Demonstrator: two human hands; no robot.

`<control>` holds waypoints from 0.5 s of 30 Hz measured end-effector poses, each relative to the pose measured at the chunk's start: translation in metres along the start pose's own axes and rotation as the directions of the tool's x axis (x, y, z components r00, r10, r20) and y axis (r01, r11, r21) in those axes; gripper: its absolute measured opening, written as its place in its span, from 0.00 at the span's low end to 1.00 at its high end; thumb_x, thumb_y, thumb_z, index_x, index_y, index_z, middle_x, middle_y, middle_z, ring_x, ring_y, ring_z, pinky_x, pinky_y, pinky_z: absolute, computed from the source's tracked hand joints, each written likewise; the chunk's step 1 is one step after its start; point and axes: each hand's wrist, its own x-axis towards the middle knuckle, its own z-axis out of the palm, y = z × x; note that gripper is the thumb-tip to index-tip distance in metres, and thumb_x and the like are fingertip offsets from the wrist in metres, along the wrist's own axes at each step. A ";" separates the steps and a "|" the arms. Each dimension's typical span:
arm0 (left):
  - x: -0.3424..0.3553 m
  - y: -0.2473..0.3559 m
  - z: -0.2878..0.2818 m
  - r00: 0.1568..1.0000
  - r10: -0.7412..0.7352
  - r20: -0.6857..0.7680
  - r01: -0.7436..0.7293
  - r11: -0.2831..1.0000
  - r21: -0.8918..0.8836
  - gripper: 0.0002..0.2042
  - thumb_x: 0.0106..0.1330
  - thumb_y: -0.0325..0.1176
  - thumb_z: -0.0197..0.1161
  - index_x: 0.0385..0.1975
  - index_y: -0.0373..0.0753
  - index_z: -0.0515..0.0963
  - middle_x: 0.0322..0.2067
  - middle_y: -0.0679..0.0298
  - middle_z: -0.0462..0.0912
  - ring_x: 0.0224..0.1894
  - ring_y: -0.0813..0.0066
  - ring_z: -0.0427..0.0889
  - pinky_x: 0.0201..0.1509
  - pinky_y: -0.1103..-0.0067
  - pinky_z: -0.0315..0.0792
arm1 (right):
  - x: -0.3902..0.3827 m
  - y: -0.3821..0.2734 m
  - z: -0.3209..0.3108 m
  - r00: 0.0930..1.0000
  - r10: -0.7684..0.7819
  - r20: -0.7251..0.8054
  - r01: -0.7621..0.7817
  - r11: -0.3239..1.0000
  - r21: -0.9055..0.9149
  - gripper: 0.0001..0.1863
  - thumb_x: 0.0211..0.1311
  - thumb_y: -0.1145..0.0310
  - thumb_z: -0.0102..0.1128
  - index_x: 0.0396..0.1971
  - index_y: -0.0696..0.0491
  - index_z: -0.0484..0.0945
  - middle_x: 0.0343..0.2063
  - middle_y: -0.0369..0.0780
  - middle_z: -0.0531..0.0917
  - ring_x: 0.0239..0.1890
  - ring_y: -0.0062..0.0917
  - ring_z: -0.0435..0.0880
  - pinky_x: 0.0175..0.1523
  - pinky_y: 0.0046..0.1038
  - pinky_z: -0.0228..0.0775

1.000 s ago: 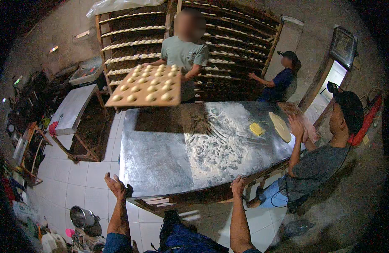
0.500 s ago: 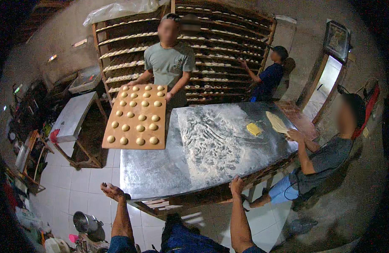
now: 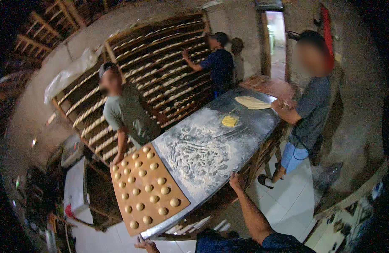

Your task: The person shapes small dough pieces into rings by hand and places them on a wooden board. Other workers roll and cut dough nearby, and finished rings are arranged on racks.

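Observation:
At the bottom of the picture my left hand (image 3: 146, 245) is partly cut off, its fingers apart beside the near corner of a brown board (image 3: 154, 200). Rows of round, pale dough balls (image 3: 147, 219) sit on that board, which lies over the left end of the metal table (image 3: 262, 120). A co-worker's hand (image 3: 117, 158) is at the board's far left corner. My right hand (image 3: 236, 182) is curled closed at the table's near edge; whatever is inside it is hidden. White flour (image 3: 198, 152) is spread across the tabletop in front of it.
A yellow lump (image 3: 230, 121) and a stretched dough sheet (image 3: 253, 102) lie further along the table. A co-worker at right (image 3: 310, 101) touches the sheet. Behind stand a wooden rack (image 3: 111, 49) of shaped dough and another person (image 3: 219, 67). A side table (image 3: 76, 181) is at left.
The board of dough balls has come down from the co-worker's hands onto the table's left end. My left hand has moved close to its near corner. The view has turned and tilted.

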 end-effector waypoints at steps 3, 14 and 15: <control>-0.005 0.006 -0.051 0.999 -0.003 0.042 0.000 0.997 0.079 0.24 0.62 0.35 0.53 0.55 0.30 0.58 0.50 0.44 0.68 0.48 0.53 0.71 0.51 0.63 0.68 | -0.037 -0.064 -0.015 0.986 0.086 0.145 -0.080 0.996 -0.047 0.26 0.68 0.54 0.38 0.20 0.61 0.72 0.17 0.48 0.75 0.21 0.40 0.76 0.28 0.40 0.68; -0.027 0.011 -0.045 0.980 -0.039 0.194 0.036 0.999 0.018 0.28 0.61 0.36 0.59 0.57 0.30 0.58 0.51 0.44 0.66 0.50 0.55 0.70 0.48 0.64 0.71 | -0.028 -0.062 -0.023 0.988 -0.049 0.149 0.071 0.987 -0.144 0.23 0.68 0.54 0.38 0.30 0.60 0.73 0.25 0.52 0.77 0.28 0.45 0.76 0.33 0.43 0.66; -0.028 0.010 -0.056 0.981 -0.038 0.188 0.035 0.999 0.022 0.28 0.60 0.36 0.59 0.57 0.30 0.58 0.51 0.44 0.66 0.50 0.55 0.70 0.48 0.64 0.71 | -0.033 -0.068 -0.022 0.982 -0.005 0.187 0.033 0.989 -0.147 0.23 0.68 0.54 0.38 0.30 0.60 0.73 0.25 0.52 0.77 0.28 0.46 0.76 0.34 0.44 0.66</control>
